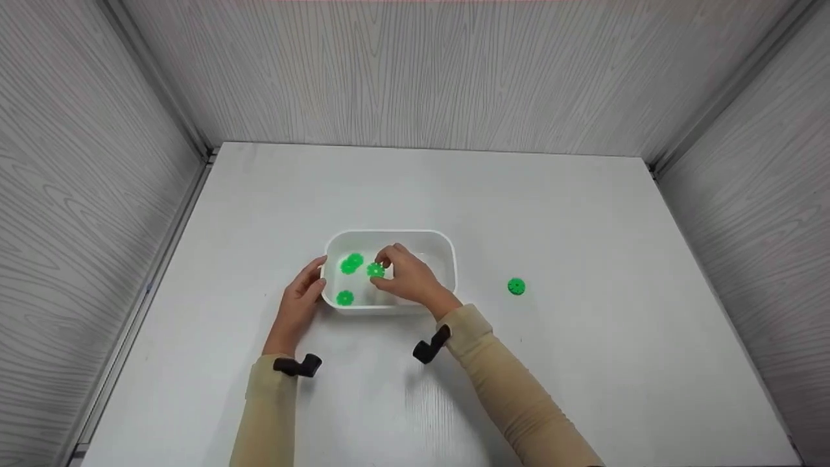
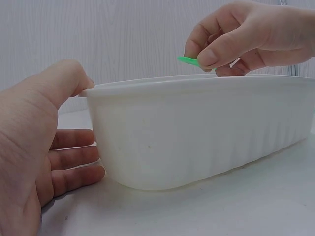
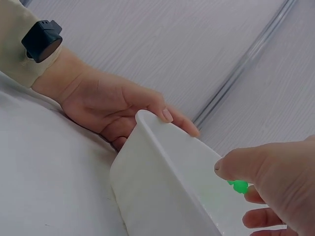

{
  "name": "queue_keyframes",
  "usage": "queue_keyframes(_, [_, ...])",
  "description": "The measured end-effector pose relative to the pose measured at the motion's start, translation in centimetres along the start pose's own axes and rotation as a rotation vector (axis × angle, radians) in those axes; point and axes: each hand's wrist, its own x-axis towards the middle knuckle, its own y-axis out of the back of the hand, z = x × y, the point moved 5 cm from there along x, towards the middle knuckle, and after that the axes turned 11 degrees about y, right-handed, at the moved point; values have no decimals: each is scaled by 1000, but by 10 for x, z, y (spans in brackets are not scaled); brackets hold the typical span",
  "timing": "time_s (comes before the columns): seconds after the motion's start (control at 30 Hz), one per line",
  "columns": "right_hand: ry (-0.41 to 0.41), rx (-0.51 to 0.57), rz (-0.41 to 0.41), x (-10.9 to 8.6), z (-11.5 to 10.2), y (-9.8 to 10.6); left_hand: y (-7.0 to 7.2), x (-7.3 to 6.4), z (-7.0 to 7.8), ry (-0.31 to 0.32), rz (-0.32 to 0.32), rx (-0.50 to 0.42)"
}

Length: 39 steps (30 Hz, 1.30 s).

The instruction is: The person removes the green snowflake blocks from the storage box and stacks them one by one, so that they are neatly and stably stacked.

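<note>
Behind the white bench (image 1: 583, 376) we see a pale wood-grain wall (image 1: 415, 78). The green disc (image 1: 375, 270) is over the white tub (image 1: 382, 310), pinched by the right grip (image 1: 410, 276), its thumb and fingers nearly together; we judge so thin an edge could slip from a slack pinch. The left grip (image 1: 299, 303), partly curled, holds the tub's end, and a tug there could shift it. A lone disc (image 1: 516, 286) lies well to the right, and we could overlook it. We find no readable brand, label or writing
</note>
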Motion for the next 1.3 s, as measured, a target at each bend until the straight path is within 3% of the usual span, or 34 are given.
queue_keyframes(0.77, [83,35,168,-33,16,25,-1,-3,3,0,2,-5])
queue_keyframes(1.0, [113,51,249,-46,16,37,0,-1,2,-17,-5,-1])
queue_keyframes(1.3, [93,83,359,-65,22,51,-1,-1,-1,-24,18,0])
